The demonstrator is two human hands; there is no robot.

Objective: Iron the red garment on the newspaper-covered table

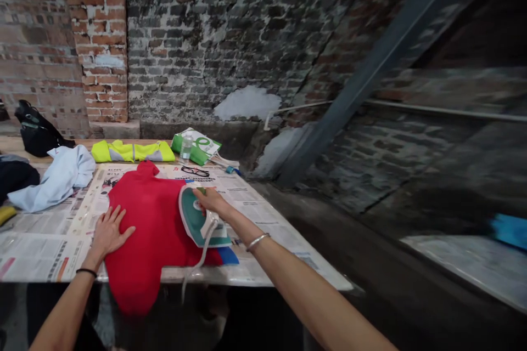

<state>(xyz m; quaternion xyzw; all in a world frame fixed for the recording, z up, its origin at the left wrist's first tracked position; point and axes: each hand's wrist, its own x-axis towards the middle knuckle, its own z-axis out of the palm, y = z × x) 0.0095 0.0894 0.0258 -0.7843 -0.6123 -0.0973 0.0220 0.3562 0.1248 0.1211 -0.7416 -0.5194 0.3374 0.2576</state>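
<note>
A red garment lies spread on newspaper covering the table, with one end hanging over the front edge. My left hand presses flat on it, fingers apart and holding nothing. My right hand grips the handle of a green and white steam iron, which rests tilted on the garment's right side. The iron's soleplate is hidden. Its white cord drops past the table edge. A strip of blue fabric shows beyond the red cloth, below the iron.
Black-framed glasses, a plastic bottle on a green and white bag, and a yellow hi-vis vest lie at the back. A pale blue cloth and black bag sit left. Brick walls and a diagonal steel beam stand behind.
</note>
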